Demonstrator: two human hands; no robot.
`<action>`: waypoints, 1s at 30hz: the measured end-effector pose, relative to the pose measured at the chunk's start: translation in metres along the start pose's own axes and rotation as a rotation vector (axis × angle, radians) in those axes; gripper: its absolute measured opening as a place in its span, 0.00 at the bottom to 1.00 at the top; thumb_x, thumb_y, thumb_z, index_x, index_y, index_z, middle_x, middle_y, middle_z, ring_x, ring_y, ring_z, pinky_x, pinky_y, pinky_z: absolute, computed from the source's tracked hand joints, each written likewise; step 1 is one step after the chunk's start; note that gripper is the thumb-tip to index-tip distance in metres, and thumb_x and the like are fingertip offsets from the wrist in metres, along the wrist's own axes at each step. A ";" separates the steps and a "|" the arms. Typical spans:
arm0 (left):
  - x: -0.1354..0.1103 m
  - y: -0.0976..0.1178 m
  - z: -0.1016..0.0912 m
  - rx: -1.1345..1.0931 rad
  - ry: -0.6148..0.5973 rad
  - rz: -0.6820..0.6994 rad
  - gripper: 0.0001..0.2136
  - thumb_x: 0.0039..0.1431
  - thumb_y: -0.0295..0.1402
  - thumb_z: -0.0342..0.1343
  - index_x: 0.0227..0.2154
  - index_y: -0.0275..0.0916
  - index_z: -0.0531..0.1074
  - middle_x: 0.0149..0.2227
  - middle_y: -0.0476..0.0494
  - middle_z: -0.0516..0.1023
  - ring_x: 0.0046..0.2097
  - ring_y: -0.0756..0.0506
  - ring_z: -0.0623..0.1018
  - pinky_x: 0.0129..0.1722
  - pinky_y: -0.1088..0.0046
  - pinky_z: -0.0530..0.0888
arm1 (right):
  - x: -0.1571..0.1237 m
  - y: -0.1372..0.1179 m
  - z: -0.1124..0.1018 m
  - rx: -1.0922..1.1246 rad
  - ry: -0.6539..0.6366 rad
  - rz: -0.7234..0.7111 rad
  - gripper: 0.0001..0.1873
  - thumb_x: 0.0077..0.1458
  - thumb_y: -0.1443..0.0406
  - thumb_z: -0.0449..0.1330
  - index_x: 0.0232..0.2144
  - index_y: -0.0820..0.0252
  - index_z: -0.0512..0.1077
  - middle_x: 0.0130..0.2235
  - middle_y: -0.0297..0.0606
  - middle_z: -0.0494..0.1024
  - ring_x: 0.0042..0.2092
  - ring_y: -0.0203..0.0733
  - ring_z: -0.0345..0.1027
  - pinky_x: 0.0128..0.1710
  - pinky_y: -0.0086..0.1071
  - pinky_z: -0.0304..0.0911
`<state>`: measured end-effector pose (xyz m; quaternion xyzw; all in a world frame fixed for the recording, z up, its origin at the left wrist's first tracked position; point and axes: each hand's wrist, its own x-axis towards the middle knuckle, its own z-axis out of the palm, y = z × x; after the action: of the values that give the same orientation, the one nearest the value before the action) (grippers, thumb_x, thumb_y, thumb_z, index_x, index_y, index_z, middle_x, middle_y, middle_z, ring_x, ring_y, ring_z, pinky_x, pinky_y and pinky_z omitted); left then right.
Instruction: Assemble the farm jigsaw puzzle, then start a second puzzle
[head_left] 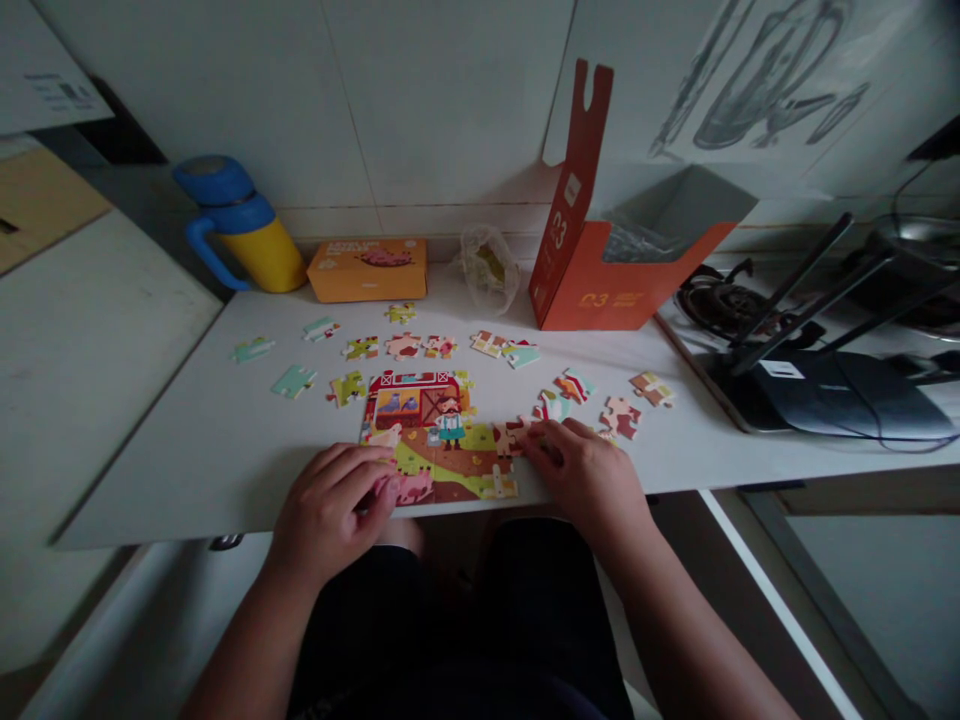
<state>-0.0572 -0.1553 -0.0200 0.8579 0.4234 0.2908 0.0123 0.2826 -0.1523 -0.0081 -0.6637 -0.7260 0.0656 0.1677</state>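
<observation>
Right hand [589, 472]: nearer; I touched the brown-blotched pink cardboard jigsaw piece [506, 440] leftward, grip unclear.
Left hand [330, 505]: curled, grip unclear.

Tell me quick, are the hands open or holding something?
Left hand: loosely curled at the puzzle; whether it grips cannot be told.
Right hand: curled at the brown-patched piece; grip cannot be told.

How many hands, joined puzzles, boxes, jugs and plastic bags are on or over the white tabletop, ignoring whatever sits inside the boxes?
Hands: 2 (left hand, right hand)
Joined puzzle: 1
Boxes: 2 (low box, tall box)
Jug: 1
Plastic bag: 1
Total: 7
</observation>
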 end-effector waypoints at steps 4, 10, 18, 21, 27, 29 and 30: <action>0.000 0.001 0.001 -0.005 0.004 0.001 0.05 0.66 0.25 0.61 0.41 0.41 0.79 0.48 0.41 0.85 0.50 0.39 0.82 0.55 0.56 0.77 | 0.000 0.019 -0.006 0.084 0.223 -0.022 0.18 0.73 0.54 0.57 0.40 0.55 0.83 0.34 0.38 0.81 0.31 0.40 0.72 0.33 0.34 0.58; 0.003 0.003 -0.001 0.007 0.021 -0.006 0.05 0.67 0.25 0.59 0.40 0.40 0.78 0.47 0.41 0.85 0.49 0.40 0.82 0.54 0.57 0.77 | 0.005 0.064 -0.024 0.022 0.452 0.128 0.17 0.70 0.54 0.58 0.34 0.56 0.79 0.28 0.35 0.77 0.28 0.40 0.67 0.31 0.35 0.55; 0.000 -0.001 0.003 0.024 0.029 -0.007 0.05 0.66 0.25 0.60 0.41 0.41 0.78 0.48 0.41 0.86 0.49 0.39 0.83 0.54 0.55 0.78 | 0.023 0.062 -0.008 0.014 0.173 -0.310 0.15 0.69 0.64 0.59 0.50 0.49 0.84 0.56 0.47 0.79 0.57 0.56 0.70 0.56 0.50 0.66; 0.002 0.001 0.003 0.035 0.041 0.001 0.06 0.67 0.24 0.59 0.41 0.41 0.77 0.47 0.41 0.85 0.48 0.40 0.83 0.53 0.55 0.78 | 0.023 0.060 0.001 0.002 0.141 -0.239 0.19 0.67 0.66 0.59 0.55 0.47 0.83 0.59 0.47 0.78 0.61 0.59 0.66 0.58 0.55 0.66; 0.002 0.002 0.001 0.039 0.034 0.001 0.06 0.67 0.24 0.59 0.42 0.41 0.77 0.48 0.41 0.85 0.48 0.40 0.83 0.54 0.55 0.78 | 0.023 0.062 0.002 -0.022 0.190 -0.149 0.19 0.66 0.66 0.59 0.57 0.53 0.81 0.61 0.49 0.76 0.61 0.60 0.66 0.62 0.58 0.65; 0.001 0.002 0.001 0.038 0.030 -0.005 0.06 0.66 0.25 0.59 0.42 0.41 0.78 0.48 0.41 0.86 0.48 0.40 0.83 0.54 0.55 0.78 | 0.024 0.062 0.000 -0.020 0.156 -0.248 0.20 0.67 0.67 0.59 0.57 0.51 0.82 0.64 0.49 0.74 0.64 0.60 0.64 0.62 0.57 0.65; 0.001 0.001 0.001 0.037 0.031 -0.005 0.06 0.66 0.25 0.59 0.42 0.41 0.78 0.48 0.41 0.86 0.48 0.40 0.83 0.54 0.55 0.78 | 0.025 0.061 0.000 -0.020 0.135 -0.291 0.20 0.67 0.67 0.59 0.57 0.50 0.82 0.65 0.48 0.73 0.65 0.60 0.63 0.62 0.56 0.65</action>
<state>-0.0552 -0.1551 -0.0204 0.8523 0.4311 0.2960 -0.0095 0.3390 -0.1212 -0.0236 -0.5562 -0.8022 -0.0114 0.2169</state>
